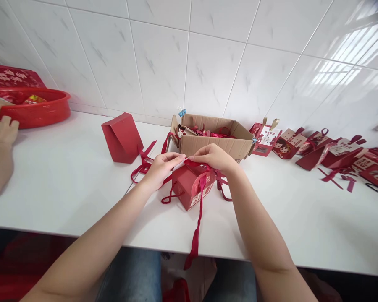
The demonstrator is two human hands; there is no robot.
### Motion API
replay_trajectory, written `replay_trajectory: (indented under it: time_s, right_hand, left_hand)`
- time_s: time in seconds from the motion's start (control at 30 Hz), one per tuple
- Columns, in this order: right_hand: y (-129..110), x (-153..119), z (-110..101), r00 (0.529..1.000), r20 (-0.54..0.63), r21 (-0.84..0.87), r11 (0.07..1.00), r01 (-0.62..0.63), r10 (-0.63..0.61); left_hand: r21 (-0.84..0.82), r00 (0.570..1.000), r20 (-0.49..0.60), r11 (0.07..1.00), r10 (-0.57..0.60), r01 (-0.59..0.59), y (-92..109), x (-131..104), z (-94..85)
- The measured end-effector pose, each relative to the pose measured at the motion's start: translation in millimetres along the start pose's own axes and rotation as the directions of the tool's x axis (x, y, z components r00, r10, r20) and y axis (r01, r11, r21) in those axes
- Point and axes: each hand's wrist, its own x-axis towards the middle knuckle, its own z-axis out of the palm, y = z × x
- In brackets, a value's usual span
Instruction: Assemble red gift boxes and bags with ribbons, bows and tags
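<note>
In front of me on the white table stands a small red gift box (184, 186) with printed front panels and a twisted cord loop at its left side. A dark red ribbon (197, 228) crosses its top, and one end dangles over the table's front edge. My left hand (164, 168) is closed in a pinch at the box's top left, beside a small white edge; what its fingertips hold is hidden. My right hand (214, 158) pinches the ribbon at the top, its fingertips nearly meeting those of the left. More ribbon lies on both sides of the box.
Behind stands an open cardboard box (216, 144) of ribbons, with blue binder clips. A plain red box (122, 138) is at left. Several decorated gift boxes (288, 143) line the right. Another person's hand (1, 128) is beside a red basin (38, 115). A tiled wall closes the back.
</note>
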Motion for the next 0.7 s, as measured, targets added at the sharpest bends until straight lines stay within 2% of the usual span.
replay_trajectory:
  time_s: [0.23,0.3,0.4,0.47,0.53,0.6,0.7]
  right_hand:
    - [2,-1,-3,1.0,0.01,-0.045,0.999,0.026,-0.025]
    - [3,-1,0,0.996,-0.054,-0.061,0.996,0.06,-0.064]
    - [2,1,5,0.959,-0.217,-0.056,0.984,0.171,-0.18]
    - [1,3,8,0.96,-0.169,-0.014,0.974,0.226,-0.225]
    - [0,3,10,0.974,-0.002,0.051,0.972,0.228,-0.228]
    - [1,3,10,0.972,0.09,0.106,0.973,0.205,-0.215]
    - [7,5,6,0.978,-0.009,0.125,0.97,0.207,-0.207]
  left_hand:
    - [-0.144,0.997,0.004,0.987,-0.072,0.072,0,1,0.5]
    - [-0.198,0.996,0.02,0.976,-0.088,0.09,0,2,-0.2]
    - [-0.24,0.998,0.035,0.969,-0.044,0.051,2,1,-1.6]
    - [-0.24,0.999,0.013,0.97,0.038,-0.034,4,1,-2.5]
    - [-0.217,0.992,-0.022,0.968,0.123,-0.124,5,2,-2.8]
    - [-0.178,0.985,-0.053,0.969,0.166,-0.173,5,2,-2.2]
    - [-0.068,0.973,-0.057,0.971,0.224,-0.228,4,0,-1.9]
